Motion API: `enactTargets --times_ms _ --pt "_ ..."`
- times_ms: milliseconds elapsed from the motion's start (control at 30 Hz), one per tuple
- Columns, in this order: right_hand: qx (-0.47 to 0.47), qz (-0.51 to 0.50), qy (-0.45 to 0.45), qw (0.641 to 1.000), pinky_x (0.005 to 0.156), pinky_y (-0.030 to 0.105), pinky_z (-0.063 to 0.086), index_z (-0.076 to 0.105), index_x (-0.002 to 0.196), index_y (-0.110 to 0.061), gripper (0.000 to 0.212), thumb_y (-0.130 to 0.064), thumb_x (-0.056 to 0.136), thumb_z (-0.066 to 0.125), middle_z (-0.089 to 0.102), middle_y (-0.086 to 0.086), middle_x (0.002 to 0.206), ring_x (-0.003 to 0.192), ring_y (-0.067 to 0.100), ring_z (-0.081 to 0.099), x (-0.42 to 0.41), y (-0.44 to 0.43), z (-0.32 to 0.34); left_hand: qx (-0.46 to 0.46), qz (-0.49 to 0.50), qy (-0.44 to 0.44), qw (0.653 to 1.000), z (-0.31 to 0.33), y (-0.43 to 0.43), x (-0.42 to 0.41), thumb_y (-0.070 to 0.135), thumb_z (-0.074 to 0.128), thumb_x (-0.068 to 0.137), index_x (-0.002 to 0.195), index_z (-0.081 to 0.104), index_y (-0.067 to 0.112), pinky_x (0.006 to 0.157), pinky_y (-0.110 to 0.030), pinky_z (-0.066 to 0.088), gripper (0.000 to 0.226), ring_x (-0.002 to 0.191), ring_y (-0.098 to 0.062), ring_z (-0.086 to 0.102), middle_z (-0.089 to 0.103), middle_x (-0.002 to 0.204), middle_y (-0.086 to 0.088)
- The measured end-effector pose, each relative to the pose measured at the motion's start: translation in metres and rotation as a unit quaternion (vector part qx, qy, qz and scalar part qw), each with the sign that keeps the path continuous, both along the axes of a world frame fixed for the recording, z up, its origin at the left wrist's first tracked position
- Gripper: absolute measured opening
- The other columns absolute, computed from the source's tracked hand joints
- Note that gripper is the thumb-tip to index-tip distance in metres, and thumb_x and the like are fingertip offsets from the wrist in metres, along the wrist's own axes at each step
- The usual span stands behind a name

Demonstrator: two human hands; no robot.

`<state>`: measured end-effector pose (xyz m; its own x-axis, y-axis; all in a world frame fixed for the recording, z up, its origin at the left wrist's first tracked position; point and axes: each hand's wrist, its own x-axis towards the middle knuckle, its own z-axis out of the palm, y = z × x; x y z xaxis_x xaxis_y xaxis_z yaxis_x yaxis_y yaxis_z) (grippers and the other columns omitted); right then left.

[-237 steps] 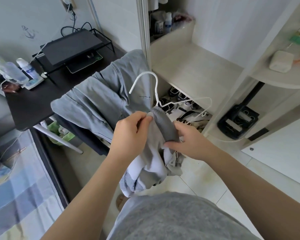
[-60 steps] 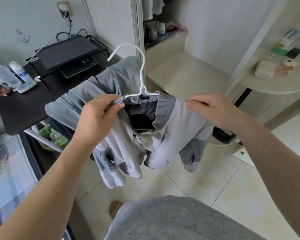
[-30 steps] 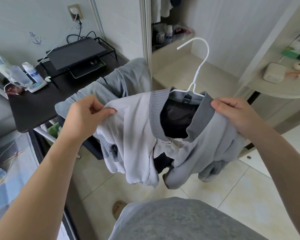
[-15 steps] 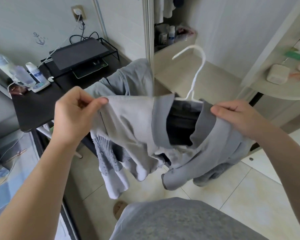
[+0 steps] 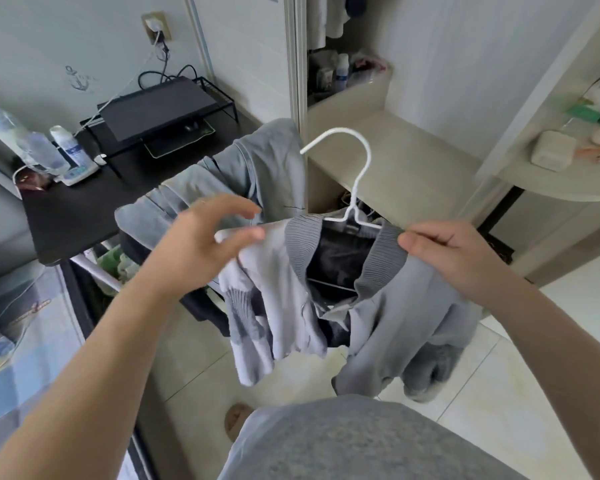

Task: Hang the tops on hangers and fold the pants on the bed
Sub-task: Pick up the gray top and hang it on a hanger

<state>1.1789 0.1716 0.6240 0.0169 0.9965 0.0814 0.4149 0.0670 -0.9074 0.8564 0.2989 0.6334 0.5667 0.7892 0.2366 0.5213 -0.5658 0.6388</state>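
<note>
**Jacket on hanger, L shoulder not done yet**

Step now: hanging a top. The grey jacket (image 5: 388, 327) sits on the white wire hanger (image 5: 354, 202). It is up in the air btwn the two hands, in front of the person's tummy. The hook pokes up above the hands, closer to the R one.

The right hand (image 5: 458, 261) pinches the ribbed collar (image 5: 381, 258) and the shoulder on its side, thumb on top. I think it takes most of the weight.

The left hand (image 5: 201, 247) has its fingers spread and bent a bit. The thumb tip touches the cloth at the other shoulder, but it doesn't look like a real grip. That side is bunched and droopy, w/ a sleeve hanging below the hand. The hanger's arm there is hidden in cloth, so I can't tell if it is inside the shoulder.

Next, my guess: the L hand has to grab the cloth and tug that shoulder over the hanger end, so the jacket sits even. Then one hand takes the hook and carries it to the wardrobe shelf (image 5: 406, 164) side, past the hands.

Watch out: the front is open and the wire is thin, so the jacket could slip off on the L side.

Left to do: the grey pants (image 5: 257, 171) lie over the black desk (image 5: 70, 213) just behind the L hand, not folded. The bed (image 5: 11, 358) is down by the L elbow.
</note>
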Motion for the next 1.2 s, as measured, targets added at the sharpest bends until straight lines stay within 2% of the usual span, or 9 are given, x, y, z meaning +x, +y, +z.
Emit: enactTargets --times_ms 100,233,300,400,467,633,767,933,1200 --pt "-0.004 0.001 0.021 1.000 0.055 0.018 0.027 0.056 0.058 -0.020 0.036 -0.025 0.094 0.058 0.037 -0.010 0.057 0.056 0.002 0.036 -0.007 0.003 0.003 0.029 -0.022 -0.011 0.999 -0.011 -0.011 0.021 0.037 0.072 0.090 0.115 0.068 0.020 0.090 -0.014 0.043 0.030 0.104 0.004 0.056 0.066 0.105 0.019" --pt "0.003 -0.006 -0.004 1.000 0.055 0.012 0.031 0.068 0.069 -0.024 0.030 -0.013 0.096 0.061 0.045 -0.009 0.055 0.056 -0.002 0.040 -0.007 0.005 0.004 0.072 0.020 -0.061 0.995 -0.024 -0.017 0.037 0.022 0.056 0.099 0.107 0.069 0.005 0.082 -0.035 0.047 0.023 0.088 -0.019 0.060 0.067 0.090 -0.003" --pt "-0.022 -0.006 -0.035 0.999 0.059 0.020 0.034 0.071 0.082 -0.011 0.018 -0.021 0.095 0.063 0.052 0.012 0.063 0.062 0.006 0.045 0.000 0.003 0.003 0.069 0.035 -0.075 0.994 -0.028 -0.015 0.041 0.021 0.052 0.101 0.104 0.067 0.005 0.082 -0.041 0.046 0.022 0.084 -0.018 0.056 0.062 0.086 0.004" --pt "-0.063 0.003 -0.082 0.995 0.053 0.018 0.031 0.058 0.068 -0.023 0.036 -0.048 0.093 0.057 0.041 -0.007 0.057 0.056 0.004 0.039 0.014 -0.009 0.001 0.065 0.045 -0.070 0.994 -0.033 -0.010 0.055 0.024 0.049 0.102 0.099 0.064 0.010 0.086 -0.047 0.042 0.020 0.083 -0.016 0.050 0.054 0.084 0.016" --pt "-0.054 -0.007 -0.086 0.995 0.053 0.015 0.030 0.045 0.063 -0.022 0.044 -0.047 0.098 0.056 0.037 -0.014 0.056 0.054 0.001 0.036 0.017 -0.016 -0.001 0.059 0.073 -0.040 0.995 -0.035 -0.004 0.073 0.029 0.046 0.102 0.103 0.065 0.013 0.096 -0.049 0.038 0.024 0.096 -0.024 0.052 0.059 0.093 0.011" --pt "0.004 -0.124 -0.023 0.992 0.052 0.013 0.032 0.048 0.066 -0.017 0.037 -0.030 0.100 0.056 0.039 -0.015 0.057 0.054 -0.001 0.037 0.010 -0.017 -0.010 -0.028 0.123 -0.008 0.992 -0.033 0.004 0.125 0.035 0.052 0.103 0.136 0.055 0.028 0.112 -0.048 0.029 0.034 0.133 -0.029 0.039 0.052 0.140 0.002" --pt "0.018 -0.207 0.042 0.977 0.051 0.015 0.032 0.052 0.064 -0.020 0.038 -0.027 0.100 0.058 0.042 -0.012 0.057 0.054 0.001 0.039 0.009 -0.013 -0.012 -0.104 0.050 -0.058 0.992 -0.038 -0.016 0.140 0.037 0.056 0.100 0.136 0.052 0.022 0.109 -0.039 0.039 0.039 0.128 -0.013 0.049 0.055 0.136 0.008" --pt "0.069 -0.246 0.094 0.962 0.052 0.024 0.031 0.050 0.087 0.013 0.042 -0.028 0.093 0.057 0.039 0.006 0.068 0.062 0.012 0.036 0.005 0.015 -0.003 -0.210 -0.022 -0.088 0.974 -0.044 -0.035 0.147 0.035 0.063 0.097 0.116 0.062 0.025 0.097 -0.034 0.050 0.021 0.109 0.000 0.060 0.062 0.117 0.018" --pt "0.098 -0.304 0.071 0.945 0.049 0.018 0.029 0.042 0.067 -0.014 0.033 -0.023 0.096 0.056 0.034 -0.012 0.057 0.053 0.003 0.031 0.004 0.098 0.014 -0.212 -0.074 -0.100 0.969 -0.053 0.004 0.157 0.038 0.080 0.083 0.114 0.061 0.031 0.091 -0.006 0.037 0.036 0.118 -0.001 0.051 0.051 0.131 0.020"
